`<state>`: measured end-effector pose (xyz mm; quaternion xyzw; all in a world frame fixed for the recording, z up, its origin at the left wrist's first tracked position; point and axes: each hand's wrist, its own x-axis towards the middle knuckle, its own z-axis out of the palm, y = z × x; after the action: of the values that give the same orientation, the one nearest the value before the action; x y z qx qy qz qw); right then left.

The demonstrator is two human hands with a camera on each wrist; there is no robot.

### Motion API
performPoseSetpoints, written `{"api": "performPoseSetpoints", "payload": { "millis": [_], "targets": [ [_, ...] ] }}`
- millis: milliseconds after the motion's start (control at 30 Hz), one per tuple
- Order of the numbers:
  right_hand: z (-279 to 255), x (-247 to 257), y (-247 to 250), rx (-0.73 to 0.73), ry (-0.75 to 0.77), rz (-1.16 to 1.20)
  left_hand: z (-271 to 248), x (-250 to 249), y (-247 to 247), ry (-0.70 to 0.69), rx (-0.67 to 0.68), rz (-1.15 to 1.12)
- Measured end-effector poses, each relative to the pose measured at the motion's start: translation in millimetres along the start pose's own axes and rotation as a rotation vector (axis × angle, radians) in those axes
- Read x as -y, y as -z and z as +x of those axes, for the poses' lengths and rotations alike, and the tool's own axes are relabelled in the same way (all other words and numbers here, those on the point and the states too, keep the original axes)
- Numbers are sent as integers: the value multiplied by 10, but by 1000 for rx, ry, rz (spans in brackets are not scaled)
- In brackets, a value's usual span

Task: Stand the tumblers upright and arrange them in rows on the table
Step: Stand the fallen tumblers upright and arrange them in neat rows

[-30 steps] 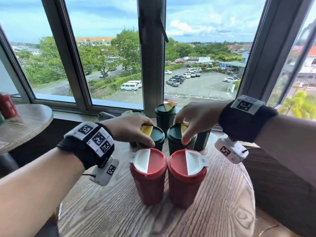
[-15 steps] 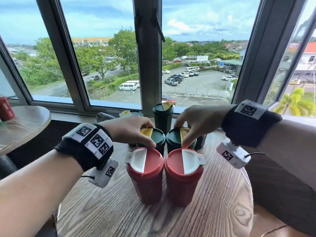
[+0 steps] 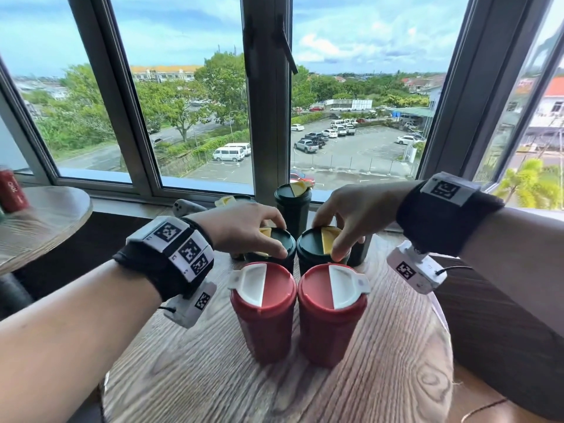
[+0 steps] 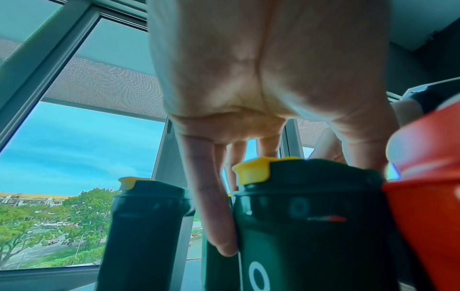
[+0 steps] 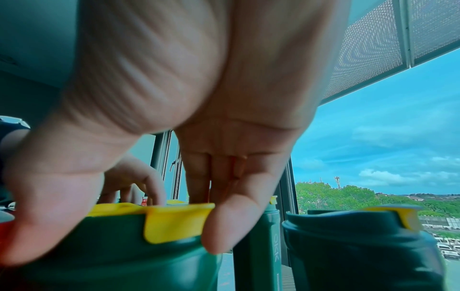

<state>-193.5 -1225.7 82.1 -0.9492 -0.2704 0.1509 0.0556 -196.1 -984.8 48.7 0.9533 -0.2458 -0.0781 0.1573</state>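
Round wooden table [image 3: 381, 377] under the window | two red tumblers [image 3: 264, 309] upright at frame centre, touching | my left hand [image 3: 241, 228] clamps the left green tumbler [image 3: 282, 239] by its lid, fingers curled over the rim | my right hand [image 3: 351, 212] grips the right green tumbler [image 3: 311, 248] likewise | more green ones behind, upper centre.

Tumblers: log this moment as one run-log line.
left hand grips left green tumbler | right hand grips right green tumbler | red tumblers upright in front
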Motion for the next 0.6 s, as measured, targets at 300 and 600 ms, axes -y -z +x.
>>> {"api": "performPoseSetpoints", "payload": {
  "millis": [300,600],
  "targets": [
    [31,-51,-10,0,18,20,11,20,-21,-2,-35,63],
    [14,-58,25,55,24,-4,-12,99,-35,-12,-28,-3]
  ]
}}
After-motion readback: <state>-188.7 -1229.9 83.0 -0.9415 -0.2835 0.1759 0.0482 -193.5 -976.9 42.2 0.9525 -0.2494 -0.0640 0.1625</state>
